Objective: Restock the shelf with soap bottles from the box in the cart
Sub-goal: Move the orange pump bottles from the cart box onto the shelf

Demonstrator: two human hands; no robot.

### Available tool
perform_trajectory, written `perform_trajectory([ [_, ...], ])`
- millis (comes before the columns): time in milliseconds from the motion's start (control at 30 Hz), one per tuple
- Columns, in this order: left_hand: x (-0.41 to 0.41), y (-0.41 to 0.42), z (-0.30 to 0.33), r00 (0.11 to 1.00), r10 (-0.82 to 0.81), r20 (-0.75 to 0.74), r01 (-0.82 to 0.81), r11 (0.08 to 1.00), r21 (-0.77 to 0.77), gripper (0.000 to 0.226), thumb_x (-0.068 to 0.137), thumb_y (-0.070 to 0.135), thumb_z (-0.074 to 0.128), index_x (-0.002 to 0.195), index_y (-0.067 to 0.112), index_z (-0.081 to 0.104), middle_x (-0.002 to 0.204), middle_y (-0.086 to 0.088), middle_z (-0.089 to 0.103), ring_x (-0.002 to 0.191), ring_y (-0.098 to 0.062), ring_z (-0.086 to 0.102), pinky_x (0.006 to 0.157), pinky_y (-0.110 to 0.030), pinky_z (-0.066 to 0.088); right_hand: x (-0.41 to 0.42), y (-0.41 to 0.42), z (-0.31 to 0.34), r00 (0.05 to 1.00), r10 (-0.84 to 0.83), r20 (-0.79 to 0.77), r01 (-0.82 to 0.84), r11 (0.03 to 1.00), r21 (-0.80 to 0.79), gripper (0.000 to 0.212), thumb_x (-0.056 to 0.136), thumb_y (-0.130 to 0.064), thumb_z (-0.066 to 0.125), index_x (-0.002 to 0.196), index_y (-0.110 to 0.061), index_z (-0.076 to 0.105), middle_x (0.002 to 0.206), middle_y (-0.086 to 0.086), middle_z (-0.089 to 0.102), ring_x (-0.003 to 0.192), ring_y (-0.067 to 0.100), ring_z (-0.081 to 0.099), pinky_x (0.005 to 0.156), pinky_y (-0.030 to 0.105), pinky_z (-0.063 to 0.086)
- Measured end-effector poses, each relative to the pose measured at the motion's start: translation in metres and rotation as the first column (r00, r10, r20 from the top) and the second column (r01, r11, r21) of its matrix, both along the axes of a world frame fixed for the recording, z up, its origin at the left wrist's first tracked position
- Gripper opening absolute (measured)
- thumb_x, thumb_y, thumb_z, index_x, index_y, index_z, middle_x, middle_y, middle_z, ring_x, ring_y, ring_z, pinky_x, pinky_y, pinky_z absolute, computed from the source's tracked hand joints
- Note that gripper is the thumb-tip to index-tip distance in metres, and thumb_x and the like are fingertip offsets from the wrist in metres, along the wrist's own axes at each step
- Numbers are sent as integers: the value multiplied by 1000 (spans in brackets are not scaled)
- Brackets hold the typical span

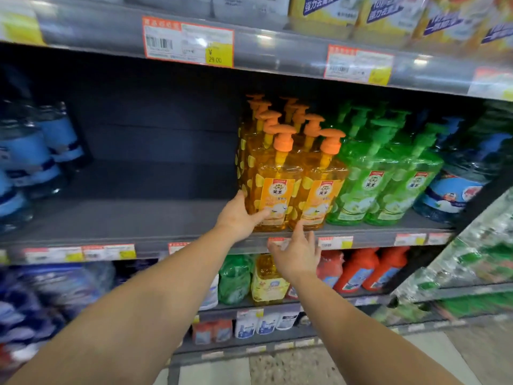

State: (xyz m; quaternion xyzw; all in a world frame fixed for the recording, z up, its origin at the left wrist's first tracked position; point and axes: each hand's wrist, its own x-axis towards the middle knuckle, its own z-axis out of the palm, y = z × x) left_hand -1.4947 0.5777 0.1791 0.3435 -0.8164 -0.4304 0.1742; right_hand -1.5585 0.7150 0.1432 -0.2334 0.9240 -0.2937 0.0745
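On the grey middle shelf (144, 220), under a price tag (188, 43) reading "¥ 29.00", the left hand (240, 218) grips the front-left of two front-row orange pump soap bottles (273, 187) labelled "芙王", while the right hand (298, 252), fingers spread loose, touches its neighbour (319, 195), beside green pump bottles (388, 187).

Both bare arms reach forward and up, hands close together.

The left hand (238, 218) is at full stretch from the lower left, back of the hand toward the camera, thumb raised and fingers curved round something in front of it. The right hand (297, 252) sits just below and to its right, palm turned away, fingers loosely spread and pointing up, gripping nothing. Both forearms are bare to the frame's edge.
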Motion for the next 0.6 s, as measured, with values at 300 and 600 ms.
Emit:
perform_trajectory([
  [300, 159, -35, -11, 933, 325, 153, -262, 907, -328, 62, 95, 37, 55, 146, 7, 35, 146, -16, 43, 135, -29, 38, 108, -28, 23, 114, -75, 6, 847, 506, -161, -509, 860, 27, 70, 96, -39, 46, 151, -8, 17, 160, 8, 16, 148, 26, 7, 119, 33, 4],
  [600, 447, -44, -27, 679, 672, 297, -519, 725, -453, 55, 90, 41, 60, 135, 12, 49, 127, -12, 57, 120, -31, 49, 96, -33, 36, 352, -171, 13, 400, 905, -146, -892, 420, 164, 59, 96, -42, 46, 144, -10, 35, 148, 11, 39, 137, 26, 32, 113, 33, 23],
])
